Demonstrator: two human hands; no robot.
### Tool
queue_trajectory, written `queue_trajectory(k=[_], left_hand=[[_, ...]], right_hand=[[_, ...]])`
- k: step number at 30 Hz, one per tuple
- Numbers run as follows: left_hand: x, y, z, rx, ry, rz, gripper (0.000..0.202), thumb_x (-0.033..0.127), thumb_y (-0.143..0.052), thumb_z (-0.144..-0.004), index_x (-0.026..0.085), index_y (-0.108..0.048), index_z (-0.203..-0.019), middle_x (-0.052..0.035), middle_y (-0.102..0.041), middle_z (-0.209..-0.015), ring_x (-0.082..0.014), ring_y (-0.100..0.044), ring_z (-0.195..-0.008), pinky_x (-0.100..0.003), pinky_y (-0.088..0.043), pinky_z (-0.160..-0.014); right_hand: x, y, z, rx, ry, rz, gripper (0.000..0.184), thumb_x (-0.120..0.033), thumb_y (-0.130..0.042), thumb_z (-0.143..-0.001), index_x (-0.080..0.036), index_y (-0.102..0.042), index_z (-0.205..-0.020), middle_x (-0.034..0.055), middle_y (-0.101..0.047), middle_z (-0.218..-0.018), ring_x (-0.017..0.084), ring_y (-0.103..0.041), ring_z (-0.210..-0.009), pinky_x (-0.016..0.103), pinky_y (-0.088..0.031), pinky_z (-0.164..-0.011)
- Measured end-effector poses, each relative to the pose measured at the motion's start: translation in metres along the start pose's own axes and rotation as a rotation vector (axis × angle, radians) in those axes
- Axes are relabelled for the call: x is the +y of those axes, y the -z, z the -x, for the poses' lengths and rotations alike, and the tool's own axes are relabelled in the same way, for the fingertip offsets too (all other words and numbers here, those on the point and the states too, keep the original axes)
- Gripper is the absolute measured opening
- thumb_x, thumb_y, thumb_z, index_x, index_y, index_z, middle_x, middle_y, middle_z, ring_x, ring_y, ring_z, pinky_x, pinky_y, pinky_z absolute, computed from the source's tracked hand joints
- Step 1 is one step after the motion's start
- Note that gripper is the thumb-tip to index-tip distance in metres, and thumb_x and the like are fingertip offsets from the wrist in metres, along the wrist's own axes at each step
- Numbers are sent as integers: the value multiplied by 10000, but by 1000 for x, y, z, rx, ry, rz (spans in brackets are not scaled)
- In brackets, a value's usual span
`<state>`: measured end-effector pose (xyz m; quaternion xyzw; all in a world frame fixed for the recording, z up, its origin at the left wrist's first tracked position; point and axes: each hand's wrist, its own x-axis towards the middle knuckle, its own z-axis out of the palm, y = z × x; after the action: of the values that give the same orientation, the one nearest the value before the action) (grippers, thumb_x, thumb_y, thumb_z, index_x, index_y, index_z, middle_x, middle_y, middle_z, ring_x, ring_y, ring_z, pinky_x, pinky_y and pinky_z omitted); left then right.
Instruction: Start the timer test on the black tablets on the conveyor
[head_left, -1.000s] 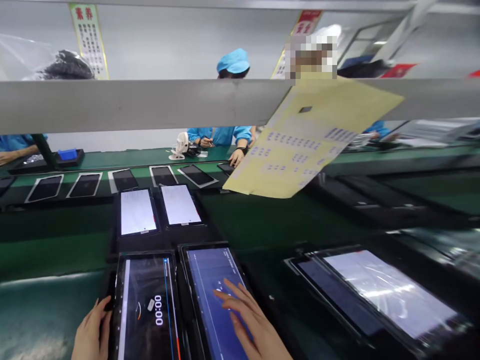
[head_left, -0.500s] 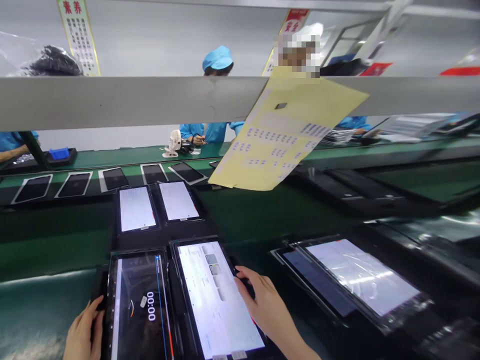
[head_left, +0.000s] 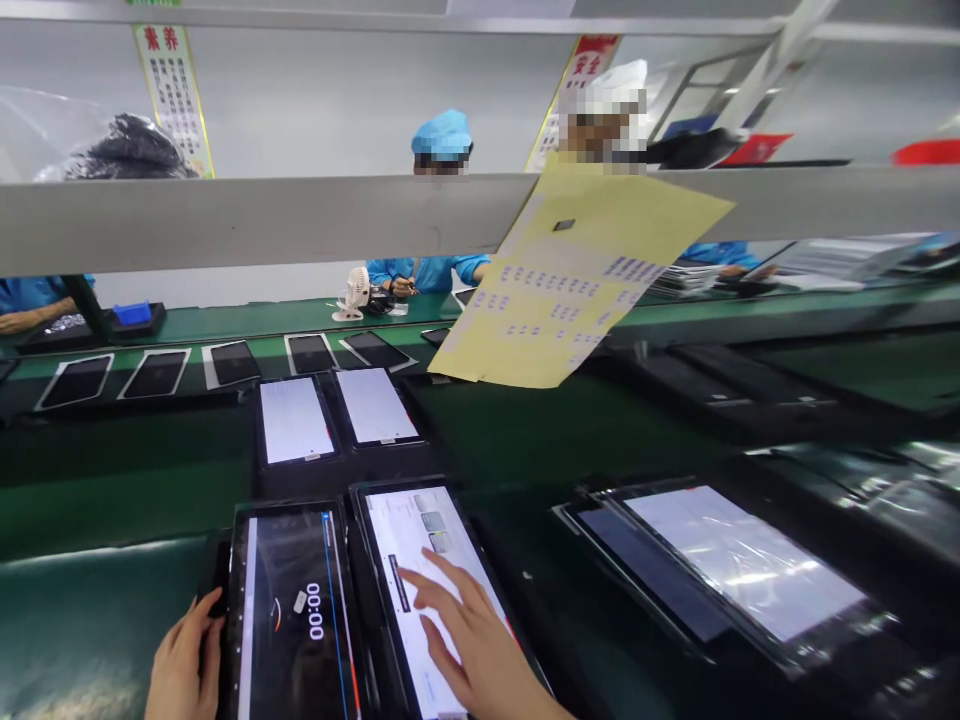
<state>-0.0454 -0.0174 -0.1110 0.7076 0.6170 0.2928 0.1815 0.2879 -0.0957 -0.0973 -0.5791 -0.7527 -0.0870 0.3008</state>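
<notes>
Two tablets lie side by side in front of me on the green belt. The left tablet (head_left: 289, 600) shows a dark screen with a 00:00 timer. My left hand (head_left: 184, 665) rests on its left edge. The right tablet (head_left: 420, 560) shows a white screen with small pictures near the top. My right hand (head_left: 465, 640) lies over that screen with fingers spread, fingertips touching the glass.
Two more lit tablets (head_left: 334, 415) sit further up the belt, and another lit tablet (head_left: 742, 570) lies at the right. A row of dark tablets (head_left: 180, 368) runs along the far lane. A yellow sheet (head_left: 570, 285) hangs from the grey rail (head_left: 262, 215). Workers in blue sit opposite.
The right tablet's screen went from blue to white. My right hand moved to the tablet's right edge, then back onto the screen. My left hand stayed put.
</notes>
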Motion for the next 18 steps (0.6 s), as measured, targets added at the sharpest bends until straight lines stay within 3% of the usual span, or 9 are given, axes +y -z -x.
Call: queue_trajectory(k=[3,7,10,12,16,18], left_hand=[[2,0,2,0,7,8,604,623,-315,-821,183,-602,-1119,-79,-612,-1078,-288,-579,-1026,-550,-494,-913],[2,-3,4,14,-7,11,567,598,-324,-837,194,-604,-1120,-70,-614,-1079,-279,-581,-1026,-534,-503,-911],[1,-5,7,14,-8,11,553,584,-306,-854,207,-602,-1129,-64,-615,-1071,-267,-581,-1029,-525,-504,-916],[0,-6,9,21,-6,11,543,582,-309,-857,215,-599,-1135,-59,-608,-1087,-262,-577,-1040,-521,-502,-924],[0,-6,11,17,-3,-5,509,556,-316,-867,231,-587,-1149,-42,-604,-1101,-256,-567,-1068,-516,-506,-923],[0,-5,11,31,-33,-29,495,536,-307,-877,228,-588,-1145,-42,-614,-1081,-252,-576,-1059,-493,-531,-889]], right_hand=[[-9,0,-1,-58,51,-33,388,-121,-370,-841,-206,-442,-1212,27,-593,-1052,185,-436,-1229,325,-502,-872],[8,2,4,-2,45,-13,363,-142,-364,-850,-188,-445,-1201,52,-597,-996,210,-444,-1220,400,-465,-923],[28,9,16,97,-136,5,229,-268,-386,-899,-219,-499,-1092,48,-541,-1173,198,-480,-1159,340,-510,-826],[39,12,30,97,-298,-19,259,-342,-381,-918,-262,-527,-1116,30,-503,-1234,173,-515,-1093,275,-534,-728],[54,9,58,119,-474,-63,286,-404,-415,-910,-284,-592,-1100,27,-523,-1192,158,-527,-1063,189,-525,-618],[56,6,67,158,-485,-67,265,-400,-440,-898,-261,-624,-1029,35,-549,-1140,164,-524,-1071,180,-527,-619]])
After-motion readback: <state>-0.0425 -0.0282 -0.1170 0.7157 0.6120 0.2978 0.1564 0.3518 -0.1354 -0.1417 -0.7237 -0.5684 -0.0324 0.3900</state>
